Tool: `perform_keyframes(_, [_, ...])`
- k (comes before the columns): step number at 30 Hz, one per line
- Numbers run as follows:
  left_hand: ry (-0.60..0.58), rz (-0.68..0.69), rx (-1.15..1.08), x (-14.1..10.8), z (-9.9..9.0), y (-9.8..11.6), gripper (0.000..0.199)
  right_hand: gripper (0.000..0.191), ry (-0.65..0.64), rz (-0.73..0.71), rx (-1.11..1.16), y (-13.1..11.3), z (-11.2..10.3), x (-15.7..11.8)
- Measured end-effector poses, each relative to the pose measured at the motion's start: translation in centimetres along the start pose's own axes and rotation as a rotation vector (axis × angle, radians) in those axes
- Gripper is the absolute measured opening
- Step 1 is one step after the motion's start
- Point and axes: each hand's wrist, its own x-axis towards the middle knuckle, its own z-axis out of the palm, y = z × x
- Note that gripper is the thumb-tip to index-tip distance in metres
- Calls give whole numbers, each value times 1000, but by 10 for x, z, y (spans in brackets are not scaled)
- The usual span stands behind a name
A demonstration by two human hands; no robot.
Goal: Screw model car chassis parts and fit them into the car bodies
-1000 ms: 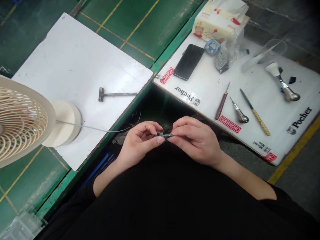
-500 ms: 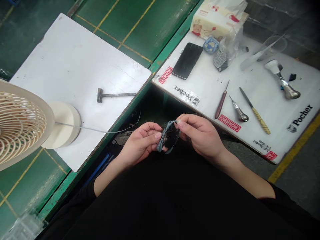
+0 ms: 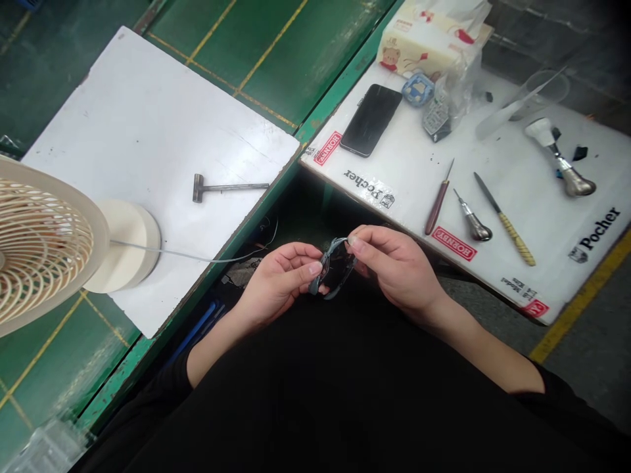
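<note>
Green desks (image 3: pixel 276 72) ruled with yellow lines spread out ahead of me, with a white board on each. Nearest, over the black top (image 3: pixel 315 394) on my lap, my hands are close together, both on a small pair of dark-lensed glasses (image 3: pixel 336 268) with a grey-blue frame. My left hand (image 3: pixel 279 282) curls around one side of the frame, while the thumb and fingers of my right hand (image 3: pixel 397 266) pinch the top edge at the other side. The glasses sit between my hands, clear of both boards. Their lenses look in place, though my fingers hide part of the frame, so I can't tell how finished it is. Neither hand holds a tool.

To the right, on the white Pocher board (image 3: pixel 409 171), lie a burgundy-handled awl (image 3: pixel 438 207), a pear-handled steel tool (image 3: pixel 473 226) and a yellow-handled blade (image 3: pixel 513 240). Past them are a larger pear-handled tool (image 3: pixel 572 186), a black phone (image 3: pixel 371 120) and a pack of tissues (image 3: pixel 424 46). To the left, a small steel hammer (image 3: pixel 221 188) rests on the other white board (image 3: pixel 148 112), beside a cream desk fan (image 3: pixel 44 243).
</note>
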Motion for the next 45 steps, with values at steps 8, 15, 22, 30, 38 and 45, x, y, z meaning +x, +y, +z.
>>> perform_keyframes(8, [8, 74, 83, 0, 0, -3, 36, 27, 59, -33, 34, 4, 2, 1])
perform_keyframes(15, [61, 159, 85, 2, -3, -7, 34, 35, 96, -12, 3, 7, 6, 0])
perform_keyframes(22, [97, 176, 112, 1, -6, -8, 34, 40, 93, -27, -15, 11, 8, 0])
perform_keyframes(30, [96, 169, 103, 0, -2, -5, 36, 38, 89, -15, 4, 9, 10, 0])
perform_keyframes(38, [33, 8, -58, -1, 2, 4, 48, 39, 75, 36, 33, 7, 10, -1])
perform_keyframes(45, [17, -5, -56, 1, 0, 1, 38, 33, 38, 35, 66, 8, 9, -3])
